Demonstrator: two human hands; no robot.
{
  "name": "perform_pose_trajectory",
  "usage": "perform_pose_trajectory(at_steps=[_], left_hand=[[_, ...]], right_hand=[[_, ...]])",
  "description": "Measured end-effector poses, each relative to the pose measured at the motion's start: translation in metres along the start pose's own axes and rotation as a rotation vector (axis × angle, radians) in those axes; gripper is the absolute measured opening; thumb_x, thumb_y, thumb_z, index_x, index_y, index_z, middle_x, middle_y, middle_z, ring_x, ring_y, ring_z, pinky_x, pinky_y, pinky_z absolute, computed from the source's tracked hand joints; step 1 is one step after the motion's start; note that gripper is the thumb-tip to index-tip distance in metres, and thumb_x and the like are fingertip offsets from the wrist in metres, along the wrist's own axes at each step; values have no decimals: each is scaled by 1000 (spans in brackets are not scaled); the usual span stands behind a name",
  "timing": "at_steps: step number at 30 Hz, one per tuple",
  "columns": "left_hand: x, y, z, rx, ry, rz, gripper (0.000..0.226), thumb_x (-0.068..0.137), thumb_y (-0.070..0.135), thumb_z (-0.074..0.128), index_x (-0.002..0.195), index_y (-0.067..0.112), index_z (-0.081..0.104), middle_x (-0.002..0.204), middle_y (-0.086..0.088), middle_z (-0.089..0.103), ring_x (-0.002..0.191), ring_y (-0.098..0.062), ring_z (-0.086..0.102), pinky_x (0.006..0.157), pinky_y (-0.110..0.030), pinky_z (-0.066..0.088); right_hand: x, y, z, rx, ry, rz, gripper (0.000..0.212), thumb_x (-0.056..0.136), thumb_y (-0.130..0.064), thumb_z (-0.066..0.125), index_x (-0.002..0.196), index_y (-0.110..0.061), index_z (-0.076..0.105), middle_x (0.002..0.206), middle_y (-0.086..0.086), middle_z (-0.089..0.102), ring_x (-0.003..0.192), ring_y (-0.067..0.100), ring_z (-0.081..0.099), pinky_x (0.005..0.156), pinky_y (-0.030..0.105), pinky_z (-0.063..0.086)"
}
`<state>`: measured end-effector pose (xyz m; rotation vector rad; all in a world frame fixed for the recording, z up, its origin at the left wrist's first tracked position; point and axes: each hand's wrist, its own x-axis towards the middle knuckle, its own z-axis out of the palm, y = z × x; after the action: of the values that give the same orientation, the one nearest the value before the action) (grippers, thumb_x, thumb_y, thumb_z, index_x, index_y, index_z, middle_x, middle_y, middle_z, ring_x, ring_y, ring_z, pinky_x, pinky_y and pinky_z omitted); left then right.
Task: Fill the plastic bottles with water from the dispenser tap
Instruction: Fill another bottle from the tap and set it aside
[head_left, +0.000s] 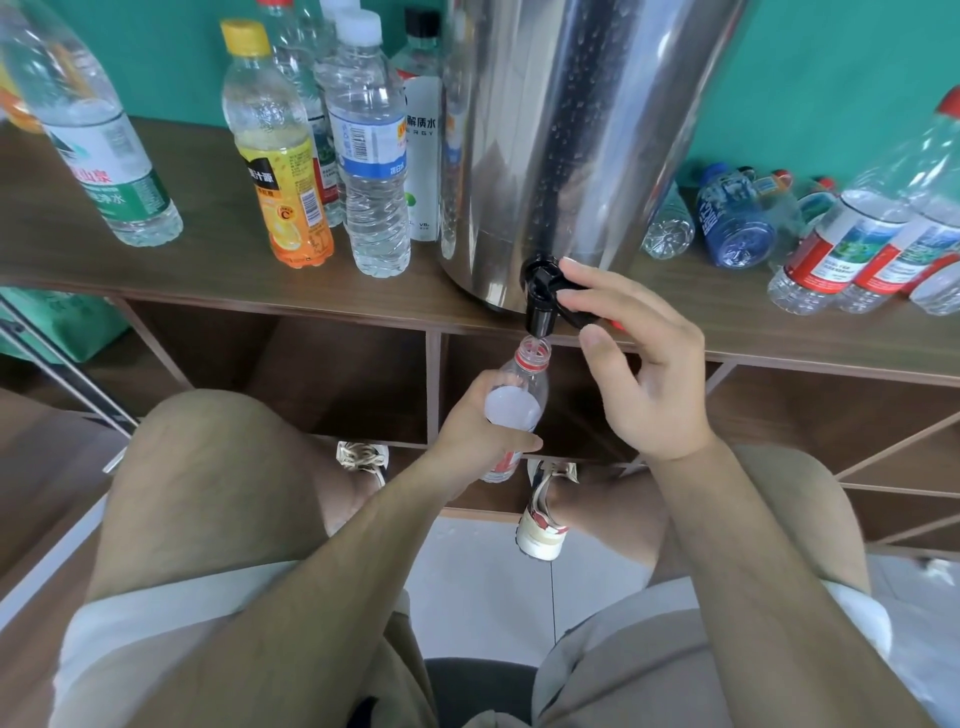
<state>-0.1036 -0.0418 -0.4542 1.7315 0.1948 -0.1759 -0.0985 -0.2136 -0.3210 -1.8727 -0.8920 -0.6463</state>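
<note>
Gripping the small plastic bottle (519, 395) around its middle, the left hand (467, 426) has fingers and thumb curled round the thin clear wall, just above the red label. That wall looks soft and would likely buckle under a hard squeeze, pushing water out of the open neck. The bottle probably weighs little now and will grow heavier and perhaps wet and slick as it fills, so a firm but gentle hold at the waist seems the right one. How much water is in it I cannot tell.

The bottle's open mouth sits up and away from the left hand, directly under the black tap (540, 306) and just short of touching its spout. To the right of the bottle, the right hand (644, 374) is curled on the tap lever (574, 314), with fingers over it and the thumb beneath.

Beyond both hands, the steel dispenser (571, 130) stands on the wooden shelf (208, 260). Upright capped bottles (369, 156) stand well to the left of the hands. More bottles (737, 218) lie on their sides off to the right.
</note>
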Motion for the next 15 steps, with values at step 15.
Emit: perform_pose_trajectory(at_steps=[15], left_hand=[[2, -5, 4, -33, 12, 28, 78, 67, 20, 96, 122, 46, 48, 120, 13, 58, 114, -17, 60, 81, -25, 52]], right_hand=[[-7, 10, 17, -63, 50, -87, 39, 84, 10, 58, 122, 7, 70, 141, 23, 61, 135, 30, 58, 114, 40, 45]])
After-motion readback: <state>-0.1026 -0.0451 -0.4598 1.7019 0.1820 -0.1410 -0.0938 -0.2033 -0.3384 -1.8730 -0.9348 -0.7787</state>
